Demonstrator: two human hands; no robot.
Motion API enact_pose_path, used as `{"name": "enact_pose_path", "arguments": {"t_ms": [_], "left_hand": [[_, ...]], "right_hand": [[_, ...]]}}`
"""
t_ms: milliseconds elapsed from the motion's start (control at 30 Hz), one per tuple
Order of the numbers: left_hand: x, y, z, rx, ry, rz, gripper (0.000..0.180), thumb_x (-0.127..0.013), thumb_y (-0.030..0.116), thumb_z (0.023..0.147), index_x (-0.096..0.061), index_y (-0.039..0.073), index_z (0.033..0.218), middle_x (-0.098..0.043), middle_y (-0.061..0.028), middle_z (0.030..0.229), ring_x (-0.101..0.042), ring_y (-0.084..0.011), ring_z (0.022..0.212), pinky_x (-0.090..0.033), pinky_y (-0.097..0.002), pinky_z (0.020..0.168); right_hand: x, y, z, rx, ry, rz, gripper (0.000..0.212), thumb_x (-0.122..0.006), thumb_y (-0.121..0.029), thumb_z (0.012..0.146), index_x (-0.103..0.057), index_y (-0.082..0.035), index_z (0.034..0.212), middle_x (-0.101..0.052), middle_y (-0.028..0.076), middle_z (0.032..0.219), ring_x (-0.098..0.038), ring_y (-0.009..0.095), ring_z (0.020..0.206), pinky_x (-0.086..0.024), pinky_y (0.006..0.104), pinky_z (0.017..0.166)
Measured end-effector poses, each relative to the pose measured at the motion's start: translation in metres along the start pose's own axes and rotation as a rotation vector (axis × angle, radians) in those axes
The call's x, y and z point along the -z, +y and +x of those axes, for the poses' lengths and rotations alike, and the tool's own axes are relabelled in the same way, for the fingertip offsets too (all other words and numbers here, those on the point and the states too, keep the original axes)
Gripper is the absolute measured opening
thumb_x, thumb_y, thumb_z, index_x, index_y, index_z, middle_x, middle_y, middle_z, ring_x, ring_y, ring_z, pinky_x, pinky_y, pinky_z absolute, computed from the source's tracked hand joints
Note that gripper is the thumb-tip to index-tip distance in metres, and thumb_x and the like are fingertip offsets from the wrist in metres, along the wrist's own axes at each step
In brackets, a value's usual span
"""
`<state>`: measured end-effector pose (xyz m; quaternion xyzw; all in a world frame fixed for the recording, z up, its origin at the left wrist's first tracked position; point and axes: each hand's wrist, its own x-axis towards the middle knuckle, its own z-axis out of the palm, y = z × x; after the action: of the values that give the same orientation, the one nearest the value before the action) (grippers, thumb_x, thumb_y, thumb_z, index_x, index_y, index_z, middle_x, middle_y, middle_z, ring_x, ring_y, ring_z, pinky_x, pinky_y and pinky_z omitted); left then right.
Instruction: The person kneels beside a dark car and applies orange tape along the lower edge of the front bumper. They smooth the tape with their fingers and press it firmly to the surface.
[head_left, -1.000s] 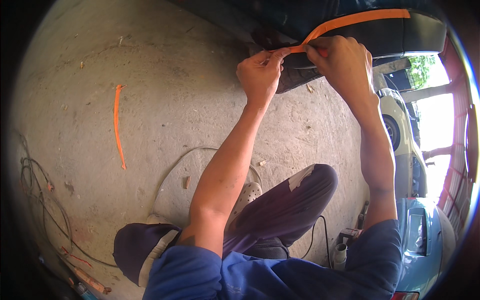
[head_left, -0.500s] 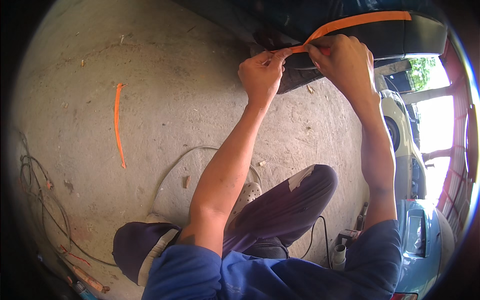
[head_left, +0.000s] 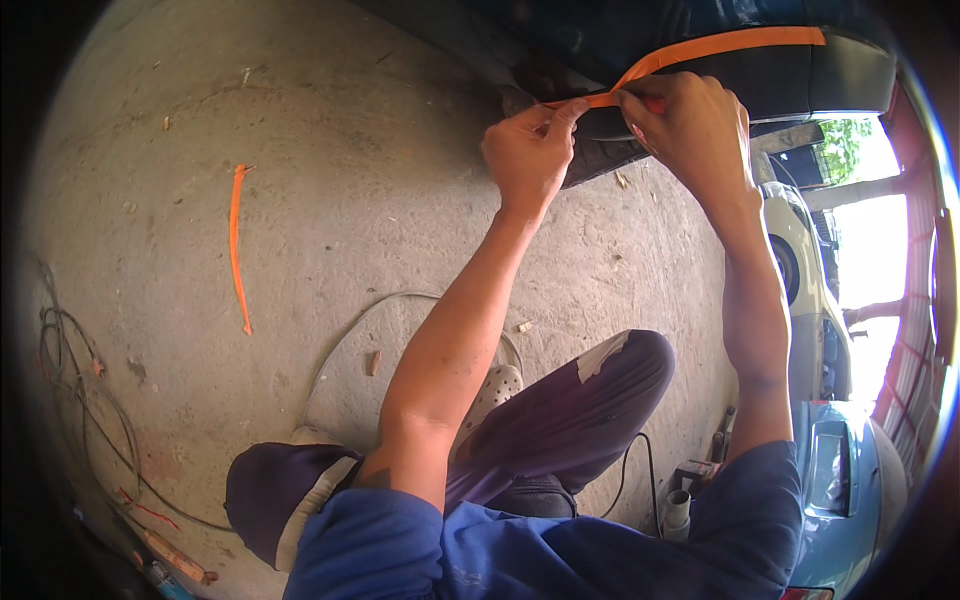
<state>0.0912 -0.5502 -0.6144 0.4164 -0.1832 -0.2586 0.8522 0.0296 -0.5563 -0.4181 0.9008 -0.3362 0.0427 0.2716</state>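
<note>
A strip of orange masking tape (head_left: 738, 42) runs along the upper edge of a black trim piece (head_left: 850, 80) on a dark car body (head_left: 600, 30). Its free part bends down and to the left between my hands. My left hand (head_left: 530, 150) pinches the tape's left stretch between thumb and forefinger. Close to the bend, my right hand (head_left: 685, 120) is closed on the tape, thumb against fingers. Something orange-red shows inside the right hand, mostly hidden by the fingers. Part of a dark tyre (head_left: 605, 160) is visible beneath the trim.
Another orange tape strip (head_left: 236, 250) lies on the concrete floor (head_left: 330, 200) to the left. Cables (head_left: 85, 400) are tangled at the far left, and a hose loops near my shoe (head_left: 495, 390). A blue car (head_left: 835, 470) and a pale vehicle (head_left: 800, 240) stand at right.
Both hands have shifted very slightly to the right, keeping their hold on the tape. The view is otherwise almost the same.
</note>
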Motion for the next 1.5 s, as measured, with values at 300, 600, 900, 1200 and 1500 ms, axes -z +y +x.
{"name": "enact_pose_path", "arguments": {"t_ms": [300,600,900,1200,1500], "left_hand": [[-0.003,0.007,0.008,-0.29,-0.03,0.243,0.03,-0.088,0.03,0.097,-0.084,0.006,0.078,-0.069,-0.0035,0.058,-0.061,-0.0098,0.048,-0.044,-0.0277,0.048],[-0.014,0.01,0.012,-0.52,0.043,0.372,0.043,-0.085,0.038,0.098,-0.071,0.014,0.064,-0.061,-0.0052,0.052,-0.057,-0.0245,0.041,-0.042,-0.0369,0.042],[-0.015,0.016,0.009,-0.581,0.1,0.476,0.047,-0.086,0.037,0.098,-0.069,0.012,0.062,-0.054,-0.0047,0.047,-0.048,-0.0217,0.037,-0.036,-0.0357,0.042],[-0.021,0.024,0.006,-0.435,-0.03,0.308,0.036,-0.082,0.037,0.102,-0.084,0.008,0.079,-0.065,-0.0038,0.053,-0.062,-0.0166,0.044,-0.044,-0.0332,0.047],[-0.024,0.038,0.001,-0.126,-0.125,0.127,0.043,-0.081,0.031,0.103,-0.079,0.003,0.071,-0.065,-0.006,0.053,-0.061,-0.011,0.047,-0.042,-0.0302,0.049]], "right_hand": [[-0.001,0.0,0.004,0.007,0.017,0.016,0.03,-0.078,-0.038,0.095,-0.089,-0.01,0.1,-0.08,0.012,0.077,-0.078,0.032,0.069,-0.062,0.0444,0.078],[0.011,-0.003,0.002,-0.004,-0.046,0.089,0.033,-0.069,-0.034,0.096,-0.088,-0.007,0.101,-0.079,0.016,0.076,-0.078,0.036,0.073,-0.063,0.0478,0.083],[0.025,-0.003,0.003,-0.004,-0.136,-0.043,0.026,-0.073,-0.023,0.098,-0.085,-0.002,0.108,-0.081,0.022,0.098,-0.08,0.039,0.092,-0.062,0.0471,0.091],[0.027,0.001,0.023,-0.09,-0.154,0.07,0.029,-0.074,-0.027,0.097,-0.087,-0.002,0.105,-0.081,0.02,0.091,-0.08,0.035,0.082,-0.062,0.0434,0.085],[0.012,0.014,0.01,-0.255,-0.147,0.435,0.03,-0.071,-0.025,0.099,-0.086,-0.001,0.109,-0.08,0.011,0.082,-0.07,0.017,0.063,-0.055,0.0329,0.062]]}}
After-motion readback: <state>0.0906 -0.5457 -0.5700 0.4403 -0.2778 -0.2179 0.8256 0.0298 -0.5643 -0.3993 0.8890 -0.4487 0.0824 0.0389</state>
